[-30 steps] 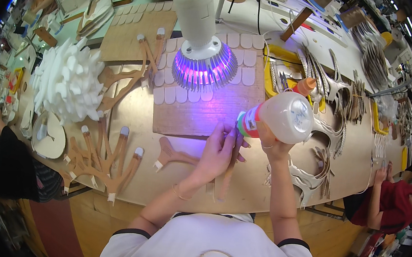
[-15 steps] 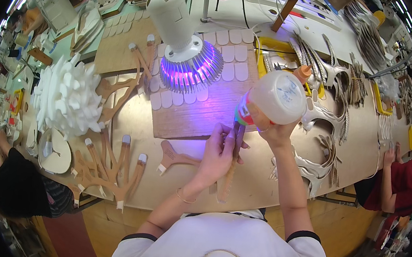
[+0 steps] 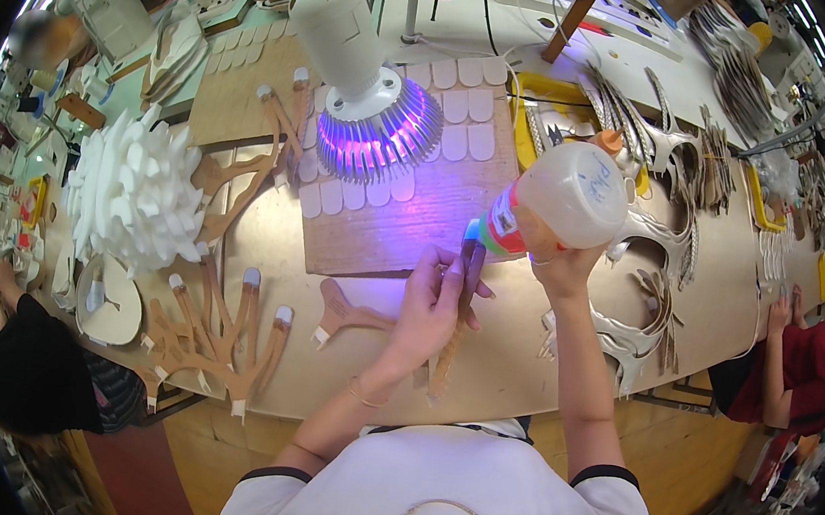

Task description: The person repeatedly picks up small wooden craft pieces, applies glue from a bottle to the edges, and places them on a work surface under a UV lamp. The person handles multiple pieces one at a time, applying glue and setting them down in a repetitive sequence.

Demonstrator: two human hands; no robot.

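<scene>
My left hand (image 3: 433, 298) is closed around a narrow brown strap piece (image 3: 445, 360), which stands roughly upright between thumb and fingers. Its upper tip looks pale and bluish under the purple light. Tilted in my right hand (image 3: 564, 265) is a translucent squeeze bottle (image 3: 578, 196) with a colourful label, its base up and its lower end toward the strap's tip. Whether the two touch I cannot tell. Just left of my left hand lies a Y-shaped brown strap piece (image 3: 338, 312). Above and left hangs a lit purple lamp (image 3: 380, 134).
Rounded pale tabs (image 3: 455, 141) lie in rows on a wooden board (image 3: 359, 242). More brown Y-shaped pieces (image 3: 231, 354) and a white foam stack (image 3: 136, 190) are at left. Silvery strap pieces (image 3: 661, 233) and a yellow tray (image 3: 525, 119) are at right. Co-workers sit at both sides.
My right hand has moved the bottle slightly to the right. The strap's pale tip now shows beside it, and my left hand has shifted slightly left with the strap.
</scene>
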